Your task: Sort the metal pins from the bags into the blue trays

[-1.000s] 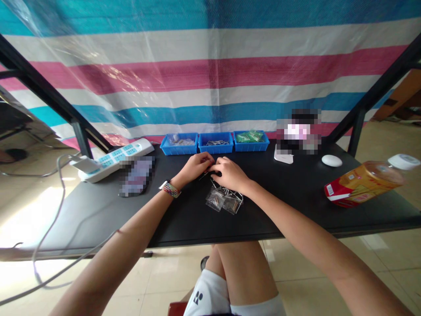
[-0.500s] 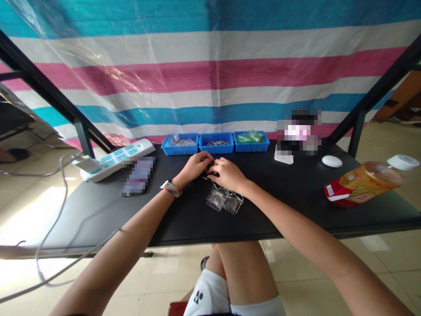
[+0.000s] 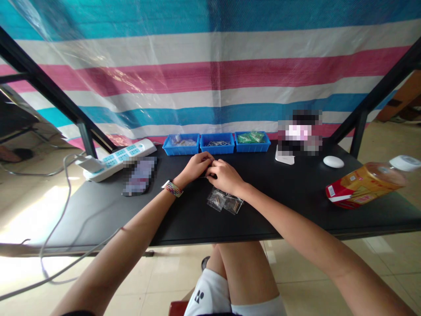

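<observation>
My left hand (image 3: pixel 194 167) and my right hand (image 3: pixel 223 176) meet fingertip to fingertip on the black table (image 3: pixel 184 215), just in front of the middle blue bin (image 3: pixel 217 143). Both have curled, pinching fingers closed on something small that I cannot make out. A woven band sits on my left wrist. Two small clear bags of metal parts (image 3: pixel 225 201) lie on the table right under my right wrist.
Three blue bins line the back: one with clear bags (image 3: pixel 181 144), one with metal pieces, one with green parts (image 3: pixel 252 140). A white power strip (image 3: pixel 115 159) lies at left, a bottle (image 3: pixel 368 182) lies on its side at right, beside a white puck (image 3: pixel 333 161).
My hands stay together with only slight shifts; the right hand has edged a little to the left and back. The view has drifted slightly.
</observation>
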A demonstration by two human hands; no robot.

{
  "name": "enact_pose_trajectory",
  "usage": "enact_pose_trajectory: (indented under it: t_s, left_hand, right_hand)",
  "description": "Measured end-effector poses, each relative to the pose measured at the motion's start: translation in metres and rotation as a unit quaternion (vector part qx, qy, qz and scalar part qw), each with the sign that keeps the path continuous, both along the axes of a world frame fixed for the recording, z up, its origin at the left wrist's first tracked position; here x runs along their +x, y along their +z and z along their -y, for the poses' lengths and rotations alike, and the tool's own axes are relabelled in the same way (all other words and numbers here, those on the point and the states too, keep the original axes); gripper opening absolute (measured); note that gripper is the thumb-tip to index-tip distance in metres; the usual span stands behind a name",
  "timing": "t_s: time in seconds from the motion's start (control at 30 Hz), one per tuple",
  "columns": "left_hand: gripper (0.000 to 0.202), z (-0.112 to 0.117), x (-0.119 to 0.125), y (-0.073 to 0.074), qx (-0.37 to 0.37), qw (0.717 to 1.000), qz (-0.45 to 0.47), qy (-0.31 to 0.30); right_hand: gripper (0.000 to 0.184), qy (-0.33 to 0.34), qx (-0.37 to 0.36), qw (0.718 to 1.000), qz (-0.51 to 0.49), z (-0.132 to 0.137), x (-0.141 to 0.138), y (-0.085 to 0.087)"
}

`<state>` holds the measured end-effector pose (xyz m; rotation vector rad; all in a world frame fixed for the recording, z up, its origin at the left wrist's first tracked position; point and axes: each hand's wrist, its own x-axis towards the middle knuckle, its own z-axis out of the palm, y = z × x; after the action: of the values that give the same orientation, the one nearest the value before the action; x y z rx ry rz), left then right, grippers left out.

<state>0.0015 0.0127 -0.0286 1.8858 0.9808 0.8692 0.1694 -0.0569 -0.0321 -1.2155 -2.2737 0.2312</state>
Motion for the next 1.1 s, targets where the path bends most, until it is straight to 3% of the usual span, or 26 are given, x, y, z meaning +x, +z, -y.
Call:
enact_pose_trajectory:
  t_s: [0.3,0.47,0.73,0.83,1.0,1.1]
  left_hand:
    - [0.029,-0.001,-0.002,0.006,-0.022,1.0,-0.01,-0.016]
    - [0.048,-0.001,-0.004,0.01,-0.062,0.997,-0.024,-0.027]
    - [0.037,0.005,-0.002,0.017,-0.123,0.99,0.052,-0.04]
    - [0.036,0.007,-0.002,0.019,-0.118,0.99,0.069,-0.035]
    - [0.039,0.008,-0.001,0.02,-0.086,0.994,0.063,-0.029]
    - [0.041,0.007,0.0,0.02,-0.085,0.994,0.066,-0.029]
  right_hand:
    - [0.012,0.017,-0.026,0.995,-0.099,-0.007,0.015,0.007]
    - [0.011,-0.002,-0.004,0.977,-0.213,-0.018,0.029,0.005]
    - [0.005,-0.044,-0.021,0.952,-0.301,-0.02,0.031,0.005]
    - [0.008,-0.041,-0.065,0.932,-0.353,-0.021,0.03,0.004]
    - [0.02,-0.028,-0.168,0.874,-0.454,-0.024,0.03,0.001]
    - [0.025,-0.032,-0.194,0.848,-0.492,-0.025,0.03,0.0]
